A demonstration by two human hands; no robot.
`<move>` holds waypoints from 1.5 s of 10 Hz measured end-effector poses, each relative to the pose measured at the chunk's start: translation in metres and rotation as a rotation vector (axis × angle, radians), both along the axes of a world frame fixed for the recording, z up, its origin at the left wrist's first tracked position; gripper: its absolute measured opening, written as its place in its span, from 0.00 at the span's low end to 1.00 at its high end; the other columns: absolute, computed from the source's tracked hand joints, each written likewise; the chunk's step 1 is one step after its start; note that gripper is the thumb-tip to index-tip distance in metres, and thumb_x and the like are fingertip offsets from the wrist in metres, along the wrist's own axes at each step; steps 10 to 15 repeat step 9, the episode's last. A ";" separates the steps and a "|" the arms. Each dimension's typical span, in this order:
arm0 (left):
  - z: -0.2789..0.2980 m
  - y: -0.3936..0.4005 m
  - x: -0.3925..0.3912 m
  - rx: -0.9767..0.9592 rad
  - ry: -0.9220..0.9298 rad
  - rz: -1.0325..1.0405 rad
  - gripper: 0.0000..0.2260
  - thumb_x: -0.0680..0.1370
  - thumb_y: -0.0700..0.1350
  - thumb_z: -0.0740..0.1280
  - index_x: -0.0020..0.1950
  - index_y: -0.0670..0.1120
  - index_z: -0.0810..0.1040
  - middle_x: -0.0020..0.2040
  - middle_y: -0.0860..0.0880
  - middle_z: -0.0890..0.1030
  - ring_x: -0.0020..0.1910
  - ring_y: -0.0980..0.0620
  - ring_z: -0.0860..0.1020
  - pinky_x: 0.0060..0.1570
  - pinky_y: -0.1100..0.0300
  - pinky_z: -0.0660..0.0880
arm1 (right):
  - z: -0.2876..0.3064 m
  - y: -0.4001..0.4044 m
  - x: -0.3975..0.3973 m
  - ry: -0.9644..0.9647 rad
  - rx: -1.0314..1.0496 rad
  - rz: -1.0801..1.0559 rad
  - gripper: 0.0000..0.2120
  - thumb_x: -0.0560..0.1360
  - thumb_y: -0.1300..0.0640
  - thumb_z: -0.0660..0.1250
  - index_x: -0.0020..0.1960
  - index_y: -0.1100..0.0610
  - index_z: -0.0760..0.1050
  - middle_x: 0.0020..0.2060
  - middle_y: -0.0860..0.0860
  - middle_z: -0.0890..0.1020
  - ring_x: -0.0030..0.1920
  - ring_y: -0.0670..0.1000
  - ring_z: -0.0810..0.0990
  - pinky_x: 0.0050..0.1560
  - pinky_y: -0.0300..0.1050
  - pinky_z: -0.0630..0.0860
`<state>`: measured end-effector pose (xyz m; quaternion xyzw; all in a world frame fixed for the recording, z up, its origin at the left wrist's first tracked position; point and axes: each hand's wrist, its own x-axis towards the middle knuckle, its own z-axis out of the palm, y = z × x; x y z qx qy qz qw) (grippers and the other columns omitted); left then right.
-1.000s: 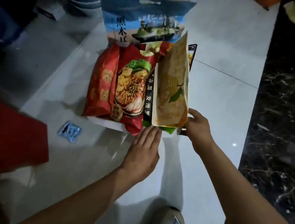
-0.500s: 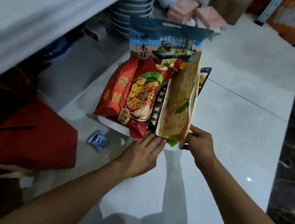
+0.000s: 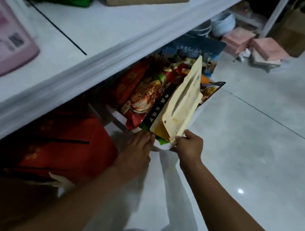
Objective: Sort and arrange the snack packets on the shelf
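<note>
**Inspector:** Begin with the largest item.

**Assistant:** The white shelf board (image 3: 105, 32) runs diagonally across the upper left. Beneath its edge a row of snack packets stands on end in a white tray (image 3: 162, 147) on the pale tiled floor (image 3: 262, 154).

**Inspector:** The arms?

**Assistant:** Both reach forward from the lower edge. The left hand (image 3: 136, 153) lies palm down, fingers straight and together, tips against the tray's near edge. The right hand (image 3: 189, 146) pinches the near bottom corner of the tan paper pouch (image 3: 181, 104) between thumb and fingers.

**Inspector:** The pouch's orientation?

**Assistant:** Long axis leans up and away, top edge pointing toward the blue pictured bag (image 3: 196, 52) behind. It is rightmost in the row, beside the red noodle packet (image 3: 146, 96) (a black packet is wedged between them).
</note>
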<state>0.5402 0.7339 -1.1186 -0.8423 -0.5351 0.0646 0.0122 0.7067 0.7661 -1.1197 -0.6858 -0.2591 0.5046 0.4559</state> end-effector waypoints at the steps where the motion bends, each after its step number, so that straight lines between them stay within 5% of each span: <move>1: 0.007 0.012 -0.013 -0.048 0.145 0.070 0.33 0.79 0.49 0.63 0.78 0.37 0.51 0.76 0.39 0.58 0.75 0.41 0.58 0.75 0.49 0.57 | -0.008 0.024 -0.027 -0.020 0.003 0.046 0.10 0.69 0.69 0.64 0.41 0.57 0.80 0.42 0.57 0.83 0.45 0.62 0.83 0.40 0.60 0.83; 2: 0.000 0.022 -0.016 -0.158 0.228 0.200 0.35 0.82 0.51 0.57 0.78 0.37 0.41 0.79 0.37 0.43 0.78 0.38 0.45 0.77 0.47 0.48 | -0.016 0.050 -0.051 -0.042 0.015 0.070 0.08 0.65 0.67 0.64 0.38 0.58 0.80 0.39 0.55 0.83 0.42 0.60 0.83 0.41 0.60 0.83; 5: -0.012 0.018 -0.041 -0.243 0.196 0.317 0.38 0.81 0.53 0.59 0.77 0.37 0.37 0.79 0.38 0.41 0.78 0.40 0.41 0.76 0.46 0.46 | -0.016 0.100 -0.110 0.098 0.052 0.132 0.02 0.62 0.66 0.67 0.33 0.61 0.76 0.39 0.61 0.82 0.46 0.65 0.84 0.45 0.68 0.81; 6: -0.014 0.022 -0.052 -0.232 0.242 0.320 0.39 0.81 0.51 0.60 0.77 0.36 0.38 0.79 0.37 0.42 0.78 0.39 0.41 0.76 0.46 0.45 | 0.009 0.108 -0.114 0.144 -0.036 0.200 0.10 0.73 0.73 0.63 0.49 0.64 0.79 0.45 0.63 0.80 0.44 0.66 0.83 0.42 0.61 0.83; 7: -0.017 0.029 -0.052 -0.212 0.231 0.291 0.39 0.80 0.52 0.61 0.77 0.36 0.38 0.79 0.37 0.42 0.78 0.39 0.42 0.76 0.46 0.44 | 0.016 0.110 -0.118 0.215 -0.177 0.390 0.22 0.82 0.59 0.60 0.75 0.54 0.63 0.55 0.63 0.79 0.43 0.62 0.82 0.32 0.51 0.81; 8: -0.028 0.025 -0.048 -0.224 0.203 0.244 0.38 0.81 0.53 0.59 0.77 0.37 0.38 0.79 0.38 0.43 0.78 0.40 0.42 0.77 0.45 0.46 | 0.016 0.115 -0.113 0.099 -0.214 0.524 0.22 0.84 0.55 0.54 0.78 0.52 0.60 0.63 0.62 0.77 0.47 0.62 0.82 0.38 0.51 0.80; 9: -0.041 0.021 -0.050 -0.273 0.190 0.203 0.33 0.82 0.51 0.56 0.79 0.41 0.40 0.80 0.40 0.44 0.78 0.41 0.42 0.76 0.47 0.47 | -0.002 0.116 -0.091 -0.251 -0.062 0.683 0.29 0.80 0.66 0.57 0.79 0.51 0.58 0.71 0.61 0.71 0.54 0.57 0.79 0.55 0.49 0.76; 15: -0.041 0.021 -0.050 -0.273 0.190 0.203 0.33 0.82 0.51 0.56 0.79 0.41 0.40 0.80 0.40 0.44 0.78 0.41 0.42 0.76 0.47 0.47 | -0.002 0.116 -0.091 -0.251 -0.062 0.683 0.29 0.80 0.66 0.57 0.79 0.51 0.58 0.71 0.61 0.71 0.54 0.57 0.79 0.55 0.49 0.76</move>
